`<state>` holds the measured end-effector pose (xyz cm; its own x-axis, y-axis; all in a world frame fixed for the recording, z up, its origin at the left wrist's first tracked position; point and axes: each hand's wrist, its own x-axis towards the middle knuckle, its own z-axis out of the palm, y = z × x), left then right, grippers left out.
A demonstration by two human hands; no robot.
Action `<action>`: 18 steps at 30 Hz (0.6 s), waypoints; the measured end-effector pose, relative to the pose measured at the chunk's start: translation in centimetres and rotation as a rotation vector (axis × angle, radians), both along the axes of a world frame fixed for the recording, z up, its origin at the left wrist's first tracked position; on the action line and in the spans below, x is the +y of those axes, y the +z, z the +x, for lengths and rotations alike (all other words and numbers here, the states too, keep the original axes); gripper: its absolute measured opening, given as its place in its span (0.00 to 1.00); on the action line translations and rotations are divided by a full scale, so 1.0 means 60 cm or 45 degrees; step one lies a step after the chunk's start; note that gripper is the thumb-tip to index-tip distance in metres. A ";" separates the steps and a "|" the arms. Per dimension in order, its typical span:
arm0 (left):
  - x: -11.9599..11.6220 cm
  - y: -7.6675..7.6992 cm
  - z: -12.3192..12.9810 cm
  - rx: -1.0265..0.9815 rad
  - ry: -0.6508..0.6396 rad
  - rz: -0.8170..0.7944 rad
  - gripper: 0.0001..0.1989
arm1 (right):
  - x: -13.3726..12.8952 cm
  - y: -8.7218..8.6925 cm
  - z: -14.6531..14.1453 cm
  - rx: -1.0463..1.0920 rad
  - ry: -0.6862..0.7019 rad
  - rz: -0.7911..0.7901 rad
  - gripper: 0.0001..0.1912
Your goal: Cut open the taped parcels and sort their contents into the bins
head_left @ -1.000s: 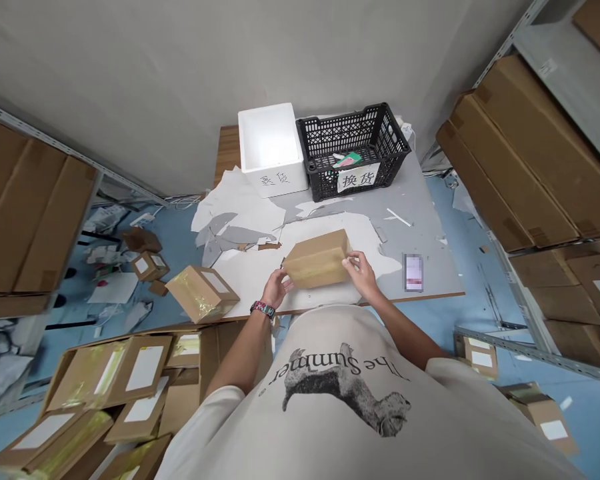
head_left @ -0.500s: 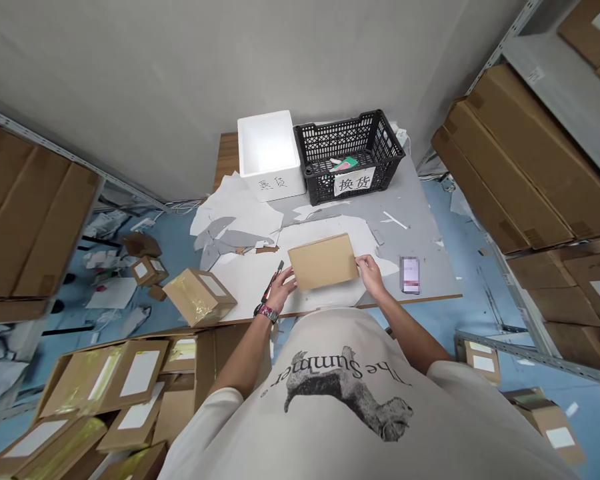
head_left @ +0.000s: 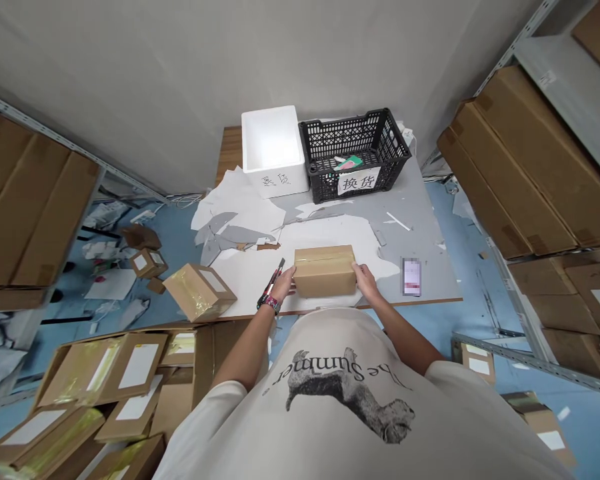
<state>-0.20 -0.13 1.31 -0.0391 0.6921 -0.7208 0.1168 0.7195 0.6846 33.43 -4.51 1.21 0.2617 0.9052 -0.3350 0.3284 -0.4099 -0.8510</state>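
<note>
A closed brown cardboard box (head_left: 325, 276) is on the near part of the table, its taped top seam showing. My left hand (head_left: 284, 285) grips its left end, and my right hand (head_left: 365, 281) holds its right end with the fingers pressed on the corner. Some of the left fingers are hidden behind the box. Just left of my left hand lies a dark, thin tool with red on it (head_left: 274, 279), perhaps a cutter or pens; its kind is unclear.
A white foam box (head_left: 283, 181) and a black plastic crate (head_left: 325, 187) stand at the table's back. A phone (head_left: 411, 277) lies on the right. Another carton (head_left: 200, 293) sits at the left edge. Parcels fill a large carton (head_left: 200, 360) at lower left. Shelves (head_left: 550, 73) flank the table.
The box has turned in my hands: a broad plain face showed before, and now its taped top and front side show. Both hands have stayed at its ends.
</note>
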 end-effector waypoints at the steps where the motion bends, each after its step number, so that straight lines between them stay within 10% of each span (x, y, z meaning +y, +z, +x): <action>1: -0.001 0.000 -0.006 -0.029 -0.006 0.027 0.35 | 0.000 0.001 0.000 0.029 -0.026 -0.027 0.31; 6: -0.012 -0.009 -0.046 -0.109 -0.039 0.161 0.31 | -0.020 -0.001 -0.019 0.172 -0.107 -0.015 0.34; 18: 0.000 -0.064 -0.153 0.670 -0.188 0.183 0.22 | 0.035 0.044 -0.037 0.074 -0.205 0.072 0.32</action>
<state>-9.35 -0.11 -2.55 -0.2632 0.8072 -0.5284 0.5611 0.5736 0.5968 31.22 -2.38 3.84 0.3862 0.8711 -0.3035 0.2124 -0.4041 -0.8897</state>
